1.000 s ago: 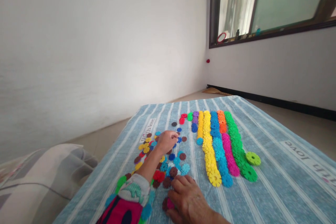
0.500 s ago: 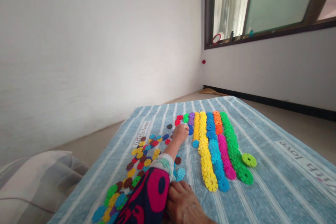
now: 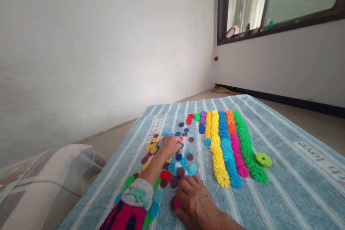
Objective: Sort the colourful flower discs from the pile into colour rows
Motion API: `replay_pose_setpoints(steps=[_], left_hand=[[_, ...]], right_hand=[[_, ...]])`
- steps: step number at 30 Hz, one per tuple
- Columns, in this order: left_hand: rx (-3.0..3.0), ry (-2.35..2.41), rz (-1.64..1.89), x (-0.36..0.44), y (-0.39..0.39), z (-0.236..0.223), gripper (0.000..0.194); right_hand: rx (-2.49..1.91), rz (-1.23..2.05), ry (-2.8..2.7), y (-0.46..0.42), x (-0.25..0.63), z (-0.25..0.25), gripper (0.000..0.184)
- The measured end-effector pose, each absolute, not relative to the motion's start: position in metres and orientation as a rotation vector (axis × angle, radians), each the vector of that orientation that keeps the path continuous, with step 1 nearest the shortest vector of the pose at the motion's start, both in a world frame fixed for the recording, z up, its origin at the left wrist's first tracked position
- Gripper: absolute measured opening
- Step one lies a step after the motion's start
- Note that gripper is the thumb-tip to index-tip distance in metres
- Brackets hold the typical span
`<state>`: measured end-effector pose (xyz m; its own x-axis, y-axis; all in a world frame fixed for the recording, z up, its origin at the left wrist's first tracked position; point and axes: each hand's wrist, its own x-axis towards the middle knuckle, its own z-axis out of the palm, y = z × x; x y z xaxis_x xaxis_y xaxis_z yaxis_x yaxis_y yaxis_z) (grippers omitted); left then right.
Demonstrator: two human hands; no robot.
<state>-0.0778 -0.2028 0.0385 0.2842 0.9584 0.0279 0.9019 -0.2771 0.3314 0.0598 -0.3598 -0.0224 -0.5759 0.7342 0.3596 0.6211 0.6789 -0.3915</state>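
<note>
Over the scattered plastic snowflake discs, my left hand [image 3: 171, 145] reaches forward with its fingers pinched at a red snowflake disc [image 3: 181, 138]. Only an edge of that disc shows by the fingertips. My right hand [image 3: 196, 196] rests on the near part of the cloth with its fingers curled, and what lies inside them is hidden. A pink disc [image 3: 178, 203] and a brown one show beside its thumb. Just beyond its knuckles lie brown discs [image 3: 180, 172] and a light blue disc [image 3: 192, 169].
Overlapping rows of discs run lengthwise on the right: yellow [image 3: 215, 143], blue [image 3: 225, 149], pink [image 3: 237, 149] and green [image 3: 242, 136]. A short red group [image 3: 190, 118] lies at the far end. The striped cloth [image 3: 291, 179] covers the table. Checked fabric [image 3: 61, 169] lies at left.
My left hand has come back from the far end near the short rows to the scattered discs. My right hand has shifted slightly. The view has turned a little left.
</note>
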Motion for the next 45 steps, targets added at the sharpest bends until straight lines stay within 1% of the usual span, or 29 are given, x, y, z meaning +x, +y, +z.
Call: replay_pose_setpoints(steps=[4, 9, 15, 21, 27, 30, 34, 42, 45], left_hand=[[2.315, 1.669, 0.224, -0.096, -0.227, 0.04, 0.016], [2.36, 1.588, 0.139, -0.096, -0.241, 0.047, 0.011], [2.36, 1.581, 0.115, -0.088, -0.244, 0.051, 0.014], [2.301, 1.654, 0.172, -0.092, -0.238, 0.041, 0.011], [2.173, 1.546, 0.297, -0.094, -0.223, 0.041, 0.008], [2.147, 1.469, 0.399, -0.081, -0.213, 0.045, 0.008], [2.104, 1.493, 0.567, -0.051, -0.193, 0.04, 0.009], [2.073, 1.622, 0.62, 0.008, -0.146, 0.02, 0.014], [2.087, 1.656, 0.616, 0.018, -0.138, 0.018, 0.015]], right_hand=[[-1.051, 0.32, -2.383, -0.363, 0.061, -0.017, 0.019], [-1.05, 0.31, -2.36, -0.364, 0.061, -0.017, 0.013], [-1.036, 0.293, -2.362, -0.365, 0.062, -0.021, 0.015], [-1.041, 0.307, -2.366, -0.364, 0.061, -0.019, 0.017], [-1.044, 0.278, -2.399, -0.361, 0.059, -0.021, 0.019], [-1.046, 0.266, -2.408, -0.359, 0.059, -0.023, 0.022], [-1.023, 0.242, -2.393, -0.357, 0.058, -0.028, 0.023], [-1.008, 0.155, -2.272, -0.352, 0.047, -0.046, 0.026], [-0.994, 0.146, -2.23, -0.35, 0.044, -0.05, 0.03]])
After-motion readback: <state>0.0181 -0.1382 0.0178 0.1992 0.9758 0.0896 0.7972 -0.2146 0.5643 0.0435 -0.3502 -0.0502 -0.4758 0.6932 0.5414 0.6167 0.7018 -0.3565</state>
